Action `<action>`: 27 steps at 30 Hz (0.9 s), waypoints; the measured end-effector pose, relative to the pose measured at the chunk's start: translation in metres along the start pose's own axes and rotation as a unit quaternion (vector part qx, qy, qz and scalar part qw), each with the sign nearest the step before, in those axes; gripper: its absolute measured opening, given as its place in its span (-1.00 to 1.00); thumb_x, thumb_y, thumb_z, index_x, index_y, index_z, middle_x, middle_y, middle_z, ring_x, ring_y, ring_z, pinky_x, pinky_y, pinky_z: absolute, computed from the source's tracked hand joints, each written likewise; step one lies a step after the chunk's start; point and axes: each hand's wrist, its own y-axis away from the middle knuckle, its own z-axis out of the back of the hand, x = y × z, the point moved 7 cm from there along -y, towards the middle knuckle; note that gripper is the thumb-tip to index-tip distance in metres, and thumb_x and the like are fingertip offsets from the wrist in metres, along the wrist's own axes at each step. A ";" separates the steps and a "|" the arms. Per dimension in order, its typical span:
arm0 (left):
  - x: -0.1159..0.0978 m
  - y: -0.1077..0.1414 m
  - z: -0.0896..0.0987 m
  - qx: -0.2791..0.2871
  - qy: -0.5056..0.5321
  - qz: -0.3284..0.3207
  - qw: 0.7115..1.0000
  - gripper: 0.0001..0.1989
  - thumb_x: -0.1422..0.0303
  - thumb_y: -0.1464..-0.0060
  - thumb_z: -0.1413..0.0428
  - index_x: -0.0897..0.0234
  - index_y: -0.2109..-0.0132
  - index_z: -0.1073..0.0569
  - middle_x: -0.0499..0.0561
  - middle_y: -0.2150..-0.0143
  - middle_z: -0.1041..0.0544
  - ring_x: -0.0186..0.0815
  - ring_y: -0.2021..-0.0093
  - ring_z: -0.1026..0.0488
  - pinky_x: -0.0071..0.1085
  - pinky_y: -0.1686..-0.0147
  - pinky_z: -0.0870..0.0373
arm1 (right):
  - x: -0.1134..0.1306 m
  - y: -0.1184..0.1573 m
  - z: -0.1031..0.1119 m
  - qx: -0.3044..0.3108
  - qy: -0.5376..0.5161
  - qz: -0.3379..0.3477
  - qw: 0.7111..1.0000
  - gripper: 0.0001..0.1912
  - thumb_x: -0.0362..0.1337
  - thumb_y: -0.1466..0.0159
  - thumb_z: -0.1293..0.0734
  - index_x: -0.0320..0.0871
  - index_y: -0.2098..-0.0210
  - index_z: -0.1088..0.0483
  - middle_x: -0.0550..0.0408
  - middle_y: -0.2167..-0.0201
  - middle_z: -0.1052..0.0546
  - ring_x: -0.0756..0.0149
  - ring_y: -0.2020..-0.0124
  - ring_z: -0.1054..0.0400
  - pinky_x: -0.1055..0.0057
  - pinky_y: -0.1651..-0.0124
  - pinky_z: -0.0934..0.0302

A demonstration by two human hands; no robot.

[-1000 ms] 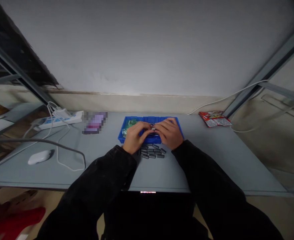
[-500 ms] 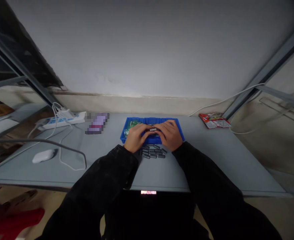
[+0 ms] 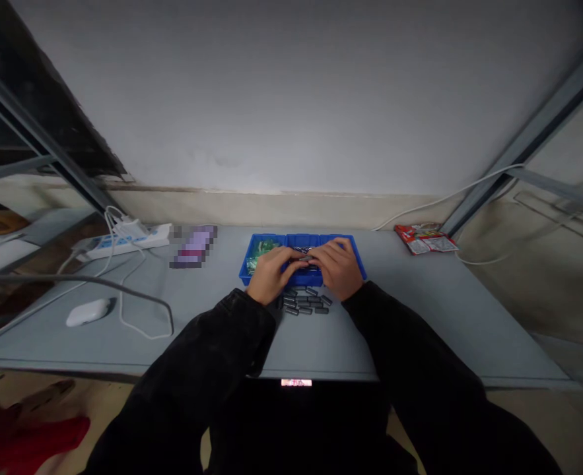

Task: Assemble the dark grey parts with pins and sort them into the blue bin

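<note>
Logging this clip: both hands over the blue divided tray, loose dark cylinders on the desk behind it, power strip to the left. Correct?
No: the head view shows the loose dark cylinders in front of the blue divided tray, on the person's side, not behind it. The rest stands: left hand and right hand over the tray, power strip to the left.

Glossy moulded plastic on the bright blue compartment tray (image 3: 301, 239); dull metal on the small dark-grey cylinders (image 3: 304, 303); smooth matt laminate on the pale grey counter (image 3: 321, 349); soft black cloth on the long sleeves (image 3: 206, 349); shiny foil on the red packet (image 3: 426, 238); smooth white plastic on the oval mouse (image 3: 89, 312).
</note>
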 end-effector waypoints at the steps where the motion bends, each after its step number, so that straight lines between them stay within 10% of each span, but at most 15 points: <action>1: 0.000 0.000 0.000 0.001 0.003 -0.002 1.000 -0.90 0.33 -0.32 -0.19 0.24 0.10 -0.55 0.03 0.20 -0.63 -0.26 0.20 -0.57 -0.28 0.15 -0.50 | 0.000 0.000 -0.001 0.002 0.001 0.000 1.000 -0.82 -0.31 -0.51 -0.20 -0.18 0.14 -0.43 0.07 0.26 -0.61 0.25 0.24 -0.38 0.20 -0.05 -0.11; 27: 0.002 0.002 0.003 -0.003 0.016 0.003 1.000 -0.91 0.35 -0.32 -0.19 0.25 0.09 -0.56 0.04 0.17 -0.64 -0.27 0.17 -0.57 -0.30 0.12 -0.50 | -0.002 0.001 -0.009 0.039 -0.007 -0.018 0.999 -0.81 -0.31 -0.50 -0.20 -0.16 0.19 -0.42 0.07 0.29 -0.59 0.24 0.23 -0.36 0.19 -0.06 -0.08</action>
